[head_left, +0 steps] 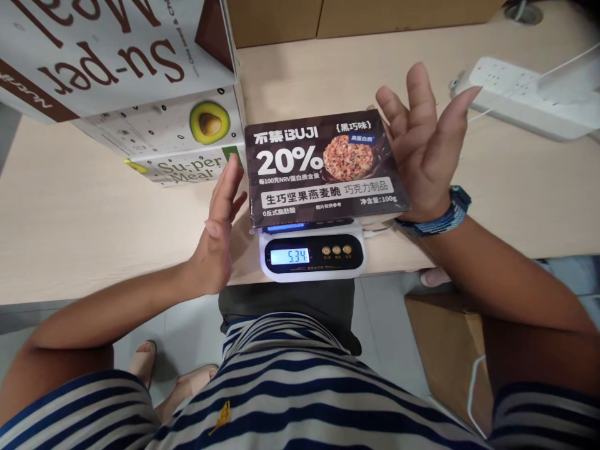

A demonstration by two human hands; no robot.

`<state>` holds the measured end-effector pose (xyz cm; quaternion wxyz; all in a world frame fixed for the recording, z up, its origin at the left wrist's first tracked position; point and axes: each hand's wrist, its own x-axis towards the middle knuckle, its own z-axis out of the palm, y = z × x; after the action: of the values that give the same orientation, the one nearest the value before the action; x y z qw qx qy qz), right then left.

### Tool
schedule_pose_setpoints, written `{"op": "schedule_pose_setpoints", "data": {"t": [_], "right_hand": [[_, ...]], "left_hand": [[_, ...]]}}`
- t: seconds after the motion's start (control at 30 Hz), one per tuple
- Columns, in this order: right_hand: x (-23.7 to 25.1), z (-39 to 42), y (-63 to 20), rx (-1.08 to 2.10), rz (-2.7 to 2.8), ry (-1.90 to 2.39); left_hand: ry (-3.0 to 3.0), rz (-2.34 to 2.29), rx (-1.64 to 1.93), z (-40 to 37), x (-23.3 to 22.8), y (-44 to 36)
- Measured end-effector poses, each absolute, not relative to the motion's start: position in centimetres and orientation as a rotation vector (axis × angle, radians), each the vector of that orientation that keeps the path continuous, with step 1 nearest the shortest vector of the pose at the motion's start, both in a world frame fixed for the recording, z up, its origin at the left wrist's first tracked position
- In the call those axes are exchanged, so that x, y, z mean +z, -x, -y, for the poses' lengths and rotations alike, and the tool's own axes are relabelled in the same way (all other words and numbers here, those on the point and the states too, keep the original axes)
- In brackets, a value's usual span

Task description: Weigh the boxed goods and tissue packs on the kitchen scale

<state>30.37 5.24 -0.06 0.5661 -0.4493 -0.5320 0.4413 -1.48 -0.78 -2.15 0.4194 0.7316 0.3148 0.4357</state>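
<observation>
Flanking the dark snack box [325, 165] on the scale [313, 253] at the desk edge [94, 290]: left hand [218, 234] and right hand [422, 147], both open, fingers spread, holding nothing.

Both forearms reach in from the near edge, left hand [220, 225] flat and edge-on with fingers together pointing far, right hand [424, 144] raised, palm facing left, fingers spread and loose, a band at its wrist.

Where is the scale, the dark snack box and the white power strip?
scale [313, 255], head view, front panel by the display.
dark snack box [323, 165], head view, middle of its top face.
white power strip [525, 94], head view, its top.
</observation>
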Motion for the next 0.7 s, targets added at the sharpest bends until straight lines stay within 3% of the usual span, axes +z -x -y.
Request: {"op": "schedule_pose_setpoints", "data": {"t": [0.7], "right_hand": [[1.2,-3.8,-28.7,1.094,1.159,1.065]], "left_hand": [[-1.929,-0.958,1.053,1.5,-1.3,1.1]]}}
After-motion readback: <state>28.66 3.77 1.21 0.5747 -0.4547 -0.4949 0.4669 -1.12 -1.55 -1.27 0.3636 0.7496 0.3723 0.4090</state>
